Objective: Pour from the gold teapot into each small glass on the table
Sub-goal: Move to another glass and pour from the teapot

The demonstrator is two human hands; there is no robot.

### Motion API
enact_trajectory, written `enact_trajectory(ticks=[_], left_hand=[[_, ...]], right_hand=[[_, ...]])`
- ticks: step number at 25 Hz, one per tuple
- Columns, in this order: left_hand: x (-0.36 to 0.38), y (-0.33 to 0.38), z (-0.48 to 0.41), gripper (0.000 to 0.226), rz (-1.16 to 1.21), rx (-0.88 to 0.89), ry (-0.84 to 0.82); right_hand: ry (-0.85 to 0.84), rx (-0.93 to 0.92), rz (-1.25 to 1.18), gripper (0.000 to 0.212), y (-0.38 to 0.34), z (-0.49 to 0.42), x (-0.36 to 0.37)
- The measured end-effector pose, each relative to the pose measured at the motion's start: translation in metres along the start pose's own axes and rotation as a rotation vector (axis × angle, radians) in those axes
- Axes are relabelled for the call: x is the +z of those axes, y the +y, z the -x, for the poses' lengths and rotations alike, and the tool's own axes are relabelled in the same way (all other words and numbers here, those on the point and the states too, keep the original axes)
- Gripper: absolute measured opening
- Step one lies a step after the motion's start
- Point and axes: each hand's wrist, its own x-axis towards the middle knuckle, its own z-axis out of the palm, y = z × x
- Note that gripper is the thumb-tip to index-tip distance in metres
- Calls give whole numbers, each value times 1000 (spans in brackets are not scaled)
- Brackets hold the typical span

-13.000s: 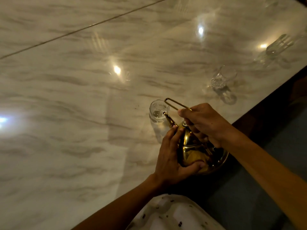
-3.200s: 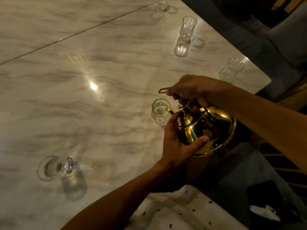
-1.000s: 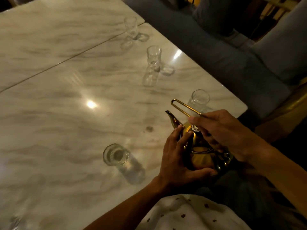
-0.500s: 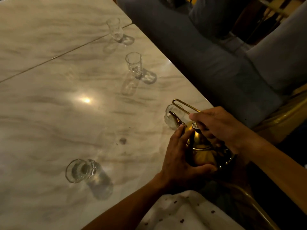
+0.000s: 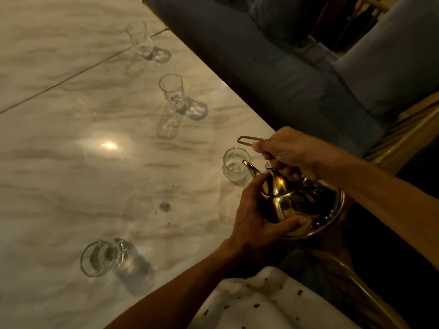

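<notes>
The gold teapot (image 5: 294, 203) is tilted forward at the table's right edge, its spout tip over the rim of a small glass (image 5: 234, 167) that holds some clear liquid. My right hand (image 5: 287, 150) grips the teapot's wire handle from above. My left hand (image 5: 254, 224) cups the pot's body from the left and below. Another glass (image 5: 99, 258) with liquid stands at the near left. Two further small glasses (image 5: 172, 92) (image 5: 140, 40) stand in a row farther along the right edge.
The marble table (image 5: 71, 174) is glossy, with a seam running across the far part and a lamp reflection near the middle. A grey cushioned bench (image 5: 261, 58) runs along the table's right edge. A gold chair frame (image 5: 403, 129) shows at the right.
The teapot has tipped further forward, bringing its spout over the nearest glass. The view has shifted, so the row of glasses sits more to the right.
</notes>
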Motion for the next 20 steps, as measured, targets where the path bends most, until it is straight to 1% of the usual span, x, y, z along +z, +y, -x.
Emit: enact_trajectory(ticks=[2, 6, 15, 18, 20], left_hand=[[4, 5, -1, 95, 21, -29, 8], [5, 20, -2, 83, 52, -53, 34], [7, 34, -6, 78, 100, -63, 88], [8, 36, -6, 82, 117, -73, 105], [10, 36, -7, 90, 112, -88, 110]], right_hand=[[-19, 27, 15, 37, -7, -2, -2], [-69, 78, 78, 34, -18, -7, -6], [-105, 118, 127, 34, -30, -17, -10], [-110, 135, 151, 33, -33, -18, -11], [-118, 133, 157, 33, -34, -19, -12]])
